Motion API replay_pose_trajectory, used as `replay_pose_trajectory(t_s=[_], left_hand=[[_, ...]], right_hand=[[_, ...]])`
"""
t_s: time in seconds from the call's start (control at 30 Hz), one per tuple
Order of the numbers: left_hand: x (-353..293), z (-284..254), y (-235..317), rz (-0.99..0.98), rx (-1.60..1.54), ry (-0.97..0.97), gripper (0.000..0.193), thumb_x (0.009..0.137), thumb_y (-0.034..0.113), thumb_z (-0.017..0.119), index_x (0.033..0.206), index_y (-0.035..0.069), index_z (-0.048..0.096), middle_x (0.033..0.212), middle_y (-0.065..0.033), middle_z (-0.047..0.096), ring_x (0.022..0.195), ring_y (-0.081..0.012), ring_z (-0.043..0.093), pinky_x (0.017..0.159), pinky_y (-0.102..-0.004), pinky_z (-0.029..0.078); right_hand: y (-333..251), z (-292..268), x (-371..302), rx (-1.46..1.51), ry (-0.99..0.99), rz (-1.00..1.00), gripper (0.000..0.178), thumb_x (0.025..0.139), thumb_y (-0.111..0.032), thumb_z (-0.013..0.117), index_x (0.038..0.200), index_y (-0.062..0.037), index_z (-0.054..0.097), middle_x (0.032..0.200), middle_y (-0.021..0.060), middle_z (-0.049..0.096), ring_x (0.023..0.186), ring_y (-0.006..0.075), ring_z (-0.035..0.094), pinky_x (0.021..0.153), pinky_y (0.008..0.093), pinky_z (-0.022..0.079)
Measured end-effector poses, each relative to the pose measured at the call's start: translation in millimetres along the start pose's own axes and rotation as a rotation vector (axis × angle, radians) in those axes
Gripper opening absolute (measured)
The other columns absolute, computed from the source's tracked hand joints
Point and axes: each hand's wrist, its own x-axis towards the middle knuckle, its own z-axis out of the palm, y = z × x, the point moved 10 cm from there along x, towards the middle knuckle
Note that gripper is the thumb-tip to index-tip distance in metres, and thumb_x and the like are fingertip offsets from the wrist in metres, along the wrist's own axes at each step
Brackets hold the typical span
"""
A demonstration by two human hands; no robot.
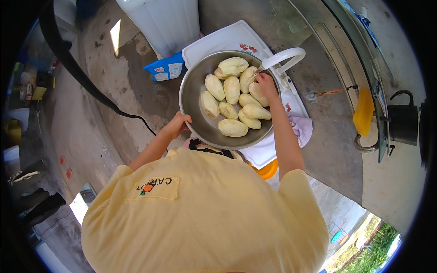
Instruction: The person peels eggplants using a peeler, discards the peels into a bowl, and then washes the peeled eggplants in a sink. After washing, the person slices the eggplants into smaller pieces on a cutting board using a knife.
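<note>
A wide steel basin (200, 127) holds several peeled, pale yellow, oblong vegetables (232, 128) that look like potatoes. At its lower left rim, my left hand (178, 123) grips the edge with the thumb over it. My right hand (267, 86) reaches over the basin's right side with curled fingers, right by the tip of a white curved faucet (291, 54) and above the vegetables there. What those fingers hold, if anything, is hidden. Beneath the basin is a white sink (205, 47) with red flower prints.
A blue packet (166, 67) and a tall white bin (166, 27) stand beyond the sink's left side. A pinkish cloth (301, 129) hangs over its right edge. Farther right are a glass-edged counter, a yellow plastic piece (363, 111) and a black pitcher (403, 123). Below the sink shows an orange tub (267, 170).
</note>
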Motion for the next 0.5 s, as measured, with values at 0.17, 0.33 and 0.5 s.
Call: replay_pose_trajectory(t_s=[0.17,0.33,0.5], left_hand=[[-2,5,6,0.013,-0.005,0.018,0.043,0.070,0.009,0.052,0.113,0.006,0.049,0.098,-0.0055,0.056,0.087,-0.0189,0.056,0.077,-0.0348,0.050],[-7,19,26,0.067,-0.004,0.039,0.034,0.070,0.012,0.051,0.102,0.003,0.053,0.085,-0.0046,0.057,0.074,-0.0162,0.058,0.064,-0.0309,0.053],[0,14,15,0.082,0.003,-0.014,0.054,0.070,0.011,0.050,0.123,0.002,0.042,0.100,-0.0120,0.059,0.080,-0.0225,0.064,0.063,-0.0329,0.056]], right_hand=[[-46,62,-21,-0.469,-0.102,-0.027,0.072,0.071,-0.050,0.069,0.127,-0.0091,0.047,0.127,0.0173,0.053,0.115,0.0289,0.053,0.099,0.0383,0.038],[-44,114,-50,-0.195,-0.548,-0.181,0.075,0.076,-0.044,0.069,0.135,-0.0081,0.040,0.129,0.0172,0.052,0.119,0.0251,0.049,0.101,0.0344,0.037],[-14,52,-56,-0.105,-0.627,0.011,0.082,0.078,-0.044,0.069,0.136,0.0038,0.037,0.130,0.0216,0.050,0.117,0.0259,0.051,0.100,0.0325,0.037]])
